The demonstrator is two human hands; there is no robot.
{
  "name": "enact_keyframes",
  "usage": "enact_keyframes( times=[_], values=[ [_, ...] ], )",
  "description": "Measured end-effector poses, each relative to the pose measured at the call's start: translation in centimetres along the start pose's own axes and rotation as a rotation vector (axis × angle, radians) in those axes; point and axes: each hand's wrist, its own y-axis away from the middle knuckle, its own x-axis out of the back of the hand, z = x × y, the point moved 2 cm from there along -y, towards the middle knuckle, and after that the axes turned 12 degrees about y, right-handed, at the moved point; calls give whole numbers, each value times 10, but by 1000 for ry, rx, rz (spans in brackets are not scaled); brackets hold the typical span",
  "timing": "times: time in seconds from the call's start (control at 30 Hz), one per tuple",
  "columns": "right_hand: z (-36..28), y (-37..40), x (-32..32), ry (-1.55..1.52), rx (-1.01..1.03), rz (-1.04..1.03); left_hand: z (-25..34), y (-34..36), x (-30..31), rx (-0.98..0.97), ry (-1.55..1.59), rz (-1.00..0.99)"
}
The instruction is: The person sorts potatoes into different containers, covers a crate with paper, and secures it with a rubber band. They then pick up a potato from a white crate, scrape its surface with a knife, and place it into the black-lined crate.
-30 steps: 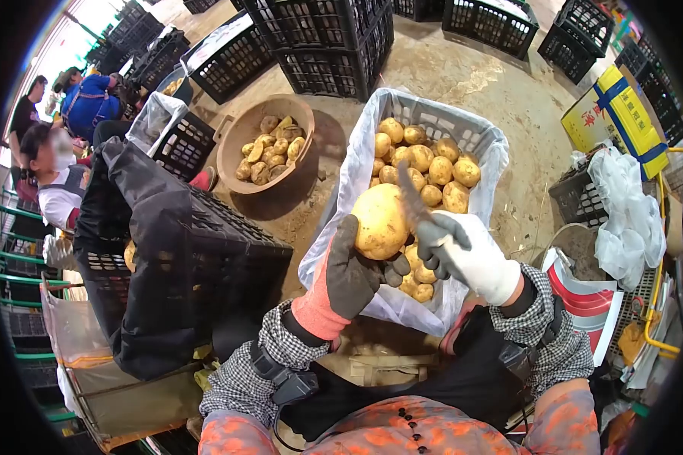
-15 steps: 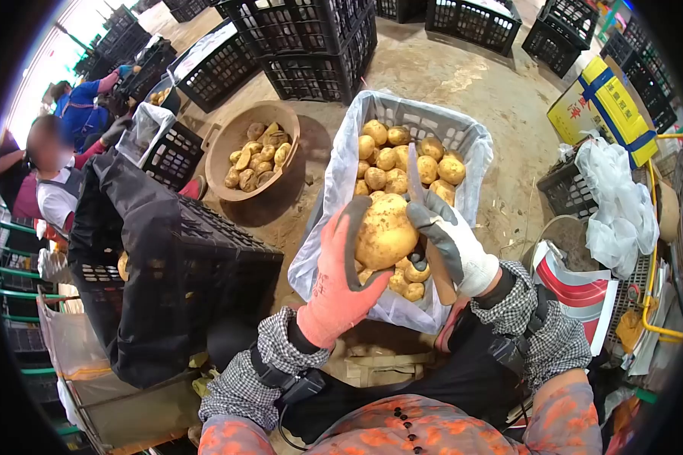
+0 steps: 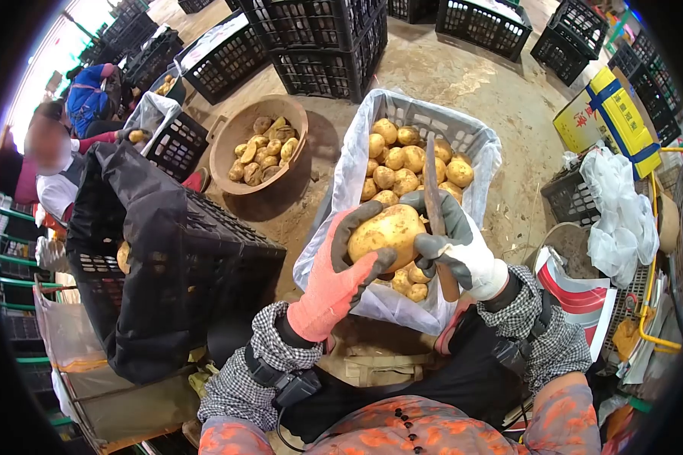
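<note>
Left hand (image 3: 335,277), in a pink and grey glove: fingers (image 3: 359,219) clamped round one large potato (image 3: 385,235), held in the air above the near end of the lined crate (image 3: 484,140). Right hand (image 3: 460,249), in a white and grey glove: fingers closed on the handle of one knife (image 3: 433,188). The blade stands nearly upright, with its flat touching the right side of the potato.

Clearances:
- Near edge: the lined crate's plastic liner hangs over the rim and sits just beside the person's lap.
- Left: a black crate (image 3: 228,250) draped in dark sheet stands near the left forearm, with a narrow strip of floor between it and the lined crate.
- Right: white plastic bags (image 3: 622,208) are piled on another crate, well apart from the right hand.
- Far side: the bare concrete floor (image 3: 470,76) lies open beyond the lined crate, up to a row of black crates (image 3: 326,45).

Counts:
- Potatoes in hand: one.
- Loose potatoes in the lined crate: more than a dozen visible, others hidden under the hands.
- Brown tub (image 3: 224,140): one, left of the lined crate, about a dozen potato pieces inside.
- Yellow carton (image 3: 611,114): one, at far right.
- Other people (image 3: 53,171): two, at the far left edge, well apart
</note>
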Motion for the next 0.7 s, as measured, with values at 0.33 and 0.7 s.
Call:
enact_keyframes(
  times=[0.33,0.7],
  values=[
    [3,-5,3,68,27,14,-7,-4,21,20,126,71],
    [-14,-1,-2,89,70,75,15,4,13,-301,-239,6]
  ],
)
